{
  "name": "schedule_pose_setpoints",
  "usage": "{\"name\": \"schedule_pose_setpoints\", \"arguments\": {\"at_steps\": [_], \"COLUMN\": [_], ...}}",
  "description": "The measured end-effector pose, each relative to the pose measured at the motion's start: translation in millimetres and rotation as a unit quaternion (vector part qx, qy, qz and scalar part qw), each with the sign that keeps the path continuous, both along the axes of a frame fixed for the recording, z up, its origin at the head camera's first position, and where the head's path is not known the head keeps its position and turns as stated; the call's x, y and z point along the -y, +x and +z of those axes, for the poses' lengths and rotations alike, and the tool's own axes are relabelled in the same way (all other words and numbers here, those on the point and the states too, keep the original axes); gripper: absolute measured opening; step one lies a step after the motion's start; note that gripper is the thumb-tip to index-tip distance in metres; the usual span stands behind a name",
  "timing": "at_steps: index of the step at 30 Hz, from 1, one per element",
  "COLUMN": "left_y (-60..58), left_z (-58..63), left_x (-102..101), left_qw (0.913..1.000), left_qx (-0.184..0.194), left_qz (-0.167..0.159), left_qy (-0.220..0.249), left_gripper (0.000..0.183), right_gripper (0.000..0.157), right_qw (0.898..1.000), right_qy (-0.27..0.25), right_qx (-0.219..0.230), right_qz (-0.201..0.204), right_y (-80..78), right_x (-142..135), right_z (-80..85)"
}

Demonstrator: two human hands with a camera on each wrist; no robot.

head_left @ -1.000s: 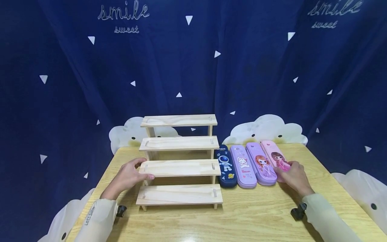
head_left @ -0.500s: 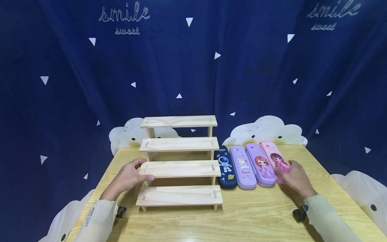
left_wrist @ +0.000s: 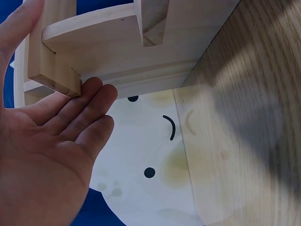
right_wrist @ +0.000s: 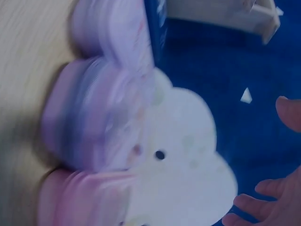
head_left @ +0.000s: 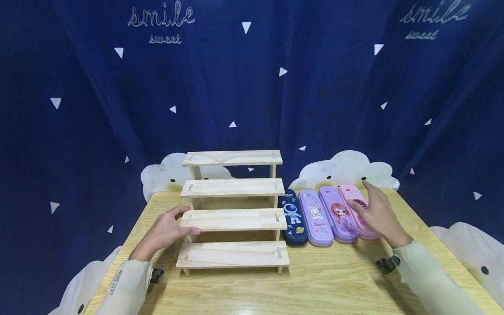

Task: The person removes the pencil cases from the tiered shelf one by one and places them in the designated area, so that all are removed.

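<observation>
A pale wooden step shelf [head_left: 236, 218] with several tiers stands left of centre. My left hand [head_left: 167, 228] grips the left end of its second tier from the front. In the left wrist view my thumb [left_wrist: 19, 23] is at one side of the board end and my fingers [left_wrist: 89, 113] at the other. To the right lie the pencil cases in a row: navy with an astronaut [head_left: 293, 221], lavender with a bunny [head_left: 316, 218], purple with a doll [head_left: 341, 216] and pink [head_left: 351, 192]. My right hand [head_left: 379, 216] is over the pink case, fingers apart, holding nothing.
The light wooden table [head_left: 330, 280] runs in front of the shelf and cases. Behind it hangs a dark blue curtain [head_left: 334, 105] with white triangles and cloud shapes [head_left: 346, 168]. The navy case lies close against the shelf's right side.
My right hand has let go of the pink pencil case and lifted up from it, fingers spreading. The left hand and shelf stay put, and the pencil cases keep their row.
</observation>
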State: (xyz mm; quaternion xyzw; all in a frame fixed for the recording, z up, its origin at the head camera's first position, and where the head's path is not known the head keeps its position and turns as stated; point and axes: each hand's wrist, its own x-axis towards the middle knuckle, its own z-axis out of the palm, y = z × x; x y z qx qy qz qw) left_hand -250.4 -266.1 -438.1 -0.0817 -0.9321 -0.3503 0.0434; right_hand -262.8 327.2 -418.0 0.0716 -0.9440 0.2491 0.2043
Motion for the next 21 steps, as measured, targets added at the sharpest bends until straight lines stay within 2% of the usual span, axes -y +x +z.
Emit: {"name": "schedule_pose_setpoints", "arguments": {"at_steps": [4,10,15,21], "left_y": [0.2,1.9,3.3,2.2], "left_z": [0.5,0.5,0.7,2.8], "left_x": [0,1,1,-1], "left_qw": [1.0000,1.0000,1.0000,1.0000], "left_qx": [0.003,0.006,0.003,-0.002], "left_qz": [-0.001,0.001,0.001,-0.001], "left_qy": [0.001,-0.001,-0.002,0.001], "left_gripper": [0.088,0.090,0.090,0.089], "right_gripper": [0.085,0.092,0.094,0.094], "right_qw": [0.998,0.989,0.981,0.972], "right_qy": [0.022,0.091,0.151,0.193], "right_qx": [-0.041,-0.103,-0.106,-0.115], "right_qz": [0.030,0.062,0.065,0.071], "right_y": [3.6,2.7,1.5,-3.4], "right_x": [17,40,59,76], "right_z": [11.3,22.4,32.5,40.7]}}
